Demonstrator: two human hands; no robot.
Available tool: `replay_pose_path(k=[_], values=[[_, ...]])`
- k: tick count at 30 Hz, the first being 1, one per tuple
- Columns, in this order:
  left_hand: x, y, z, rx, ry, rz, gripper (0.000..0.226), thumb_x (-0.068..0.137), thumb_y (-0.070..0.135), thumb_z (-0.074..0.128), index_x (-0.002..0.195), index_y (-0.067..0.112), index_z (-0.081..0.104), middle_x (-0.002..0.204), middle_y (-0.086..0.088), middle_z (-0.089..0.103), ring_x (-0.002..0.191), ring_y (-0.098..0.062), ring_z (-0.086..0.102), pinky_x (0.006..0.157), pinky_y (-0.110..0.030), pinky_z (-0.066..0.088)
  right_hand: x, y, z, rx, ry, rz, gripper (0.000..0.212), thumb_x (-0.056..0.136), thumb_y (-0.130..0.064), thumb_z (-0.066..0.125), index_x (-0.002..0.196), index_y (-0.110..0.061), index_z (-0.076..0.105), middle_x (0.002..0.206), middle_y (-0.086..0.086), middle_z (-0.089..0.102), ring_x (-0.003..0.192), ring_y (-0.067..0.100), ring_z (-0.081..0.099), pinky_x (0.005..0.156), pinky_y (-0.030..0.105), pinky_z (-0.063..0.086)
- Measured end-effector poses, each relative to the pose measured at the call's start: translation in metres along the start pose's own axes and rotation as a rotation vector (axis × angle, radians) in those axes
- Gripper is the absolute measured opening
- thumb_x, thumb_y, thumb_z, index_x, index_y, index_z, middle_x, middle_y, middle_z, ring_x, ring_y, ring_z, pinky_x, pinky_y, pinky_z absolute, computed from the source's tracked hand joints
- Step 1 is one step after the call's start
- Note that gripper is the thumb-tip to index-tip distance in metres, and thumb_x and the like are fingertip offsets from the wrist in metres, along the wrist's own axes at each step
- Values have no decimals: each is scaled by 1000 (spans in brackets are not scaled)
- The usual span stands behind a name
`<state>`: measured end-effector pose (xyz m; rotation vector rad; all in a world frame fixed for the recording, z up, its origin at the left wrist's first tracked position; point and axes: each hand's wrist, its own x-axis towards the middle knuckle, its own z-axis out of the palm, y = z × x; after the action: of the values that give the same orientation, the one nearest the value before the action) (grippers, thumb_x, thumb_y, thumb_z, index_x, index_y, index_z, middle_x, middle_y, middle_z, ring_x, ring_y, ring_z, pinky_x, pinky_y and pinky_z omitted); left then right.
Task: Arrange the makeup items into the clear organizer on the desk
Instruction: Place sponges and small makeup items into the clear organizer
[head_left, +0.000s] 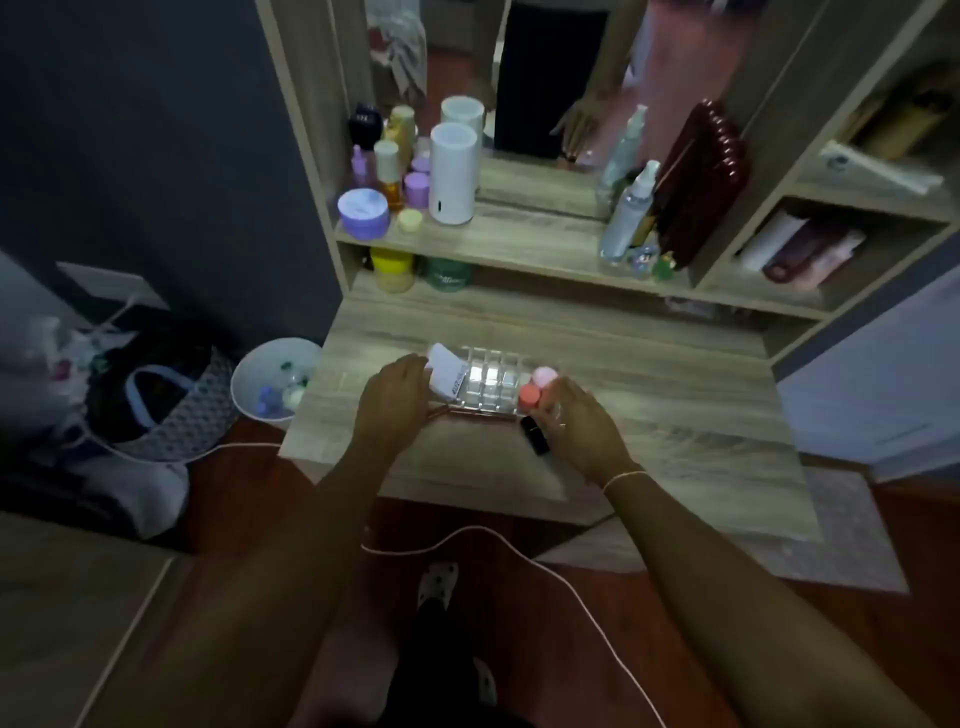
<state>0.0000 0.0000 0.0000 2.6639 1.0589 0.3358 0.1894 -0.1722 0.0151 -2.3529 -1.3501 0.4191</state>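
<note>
The clear organizer (491, 382) with small square compartments sits in the middle of the wooden desk (649, 395). My left hand (397, 397) rests against its left end, fingers curled around a white tube (448, 375) that leans at that end. My right hand (582, 421) is at the organizer's right end, closed around a small bottle with an orange-pink cap (531, 396). A round pink-lidded item (544, 376) lies just behind it. A black lipstick tube (536, 435) lies on the desk in front of my right hand's thumb.
A raised shelf holds a white cylinder (453, 174), purple jars (363, 213), bottles, a clear spray bottle (626, 213) and a dark red case (701, 182) by the mirror. Yellow and green jars (395, 267) sit beneath. A white bin (270, 382) and bags stand left of the desk.
</note>
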Motion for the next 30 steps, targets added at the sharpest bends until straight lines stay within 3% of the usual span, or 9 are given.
replay_pose_path(k=[2, 4, 8, 12, 16, 21, 25, 30], values=[[-6, -11, 10, 29, -31, -3, 27, 89, 28, 60, 109, 9, 58, 107, -8, 63, 95, -27, 62, 77, -37, 50, 3, -6, 14, -42, -3, -1, 51, 93, -36, 57, 137, -16, 40, 145, 9, 44, 122, 34, 49, 97, 48, 48], [-17, -20, 23, 17, -43, 21, 27, 89, 22, 59, 112, 9, 60, 109, -10, 64, 96, -27, 64, 77, -36, 53, 2, -13, 29, -58, 23, -9, 56, 92, -34, 59, 139, -14, 36, 151, 11, 37, 129, 35, 46, 101, 49, 47], [-23, -30, 40, -96, 26, -18, 26, 89, 4, 60, 112, -7, 61, 111, -28, 67, 96, -40, 66, 80, -46, 56, 12, -20, 47, -26, 78, 22, 60, 91, -27, 64, 139, -5, 37, 152, 17, 36, 135, 39, 41, 99, 50, 49], [-26, -34, 53, -185, 7, 12, 27, 93, 7, 55, 116, -5, 59, 116, -30, 63, 99, -40, 65, 85, -48, 57, 14, -20, 55, -35, 102, 47, 62, 92, -28, 63, 142, -4, 36, 155, 15, 32, 138, 38, 38, 100, 46, 46], [-26, -39, 61, -167, -9, -7, 36, 92, 9, 57, 125, -3, 54, 125, -28, 59, 103, -39, 63, 87, -46, 54, 15, -19, 56, -35, 142, 54, 63, 93, -28, 62, 144, -4, 34, 156, 15, 30, 139, 38, 34, 105, 36, 31], [-31, -42, 66, -156, -97, -4, 47, 94, 24, 42, 130, -5, 50, 130, -29, 56, 112, -41, 59, 93, -48, 50, 16, -21, 56, -31, 139, 58, 64, 93, -28, 61, 145, -4, 32, 157, 15, 27, 142, 37, 30, 107, 32, 20], [-35, -41, 68, -151, -91, 34, 47, 85, 7, 66, 127, -9, 52, 128, -30, 56, 113, -42, 59, 93, -51, 50, 14, -22, 57, -29, 152, 61, 63, 93, -28, 62, 145, -4, 34, 156, 17, 29, 142, 36, 31, 111, 33, 19], [-36, -42, 67, -165, -103, 44, 47, 87, 7, 65, 130, -7, 51, 136, -27, 51, 121, -40, 54, 99, -51, 47, 10, -21, 57, -39, 179, 41, 62, 92, -27, 64, 142, -1, 38, 154, 19, 33, 141, 34, 35, 116, 34, 19]])
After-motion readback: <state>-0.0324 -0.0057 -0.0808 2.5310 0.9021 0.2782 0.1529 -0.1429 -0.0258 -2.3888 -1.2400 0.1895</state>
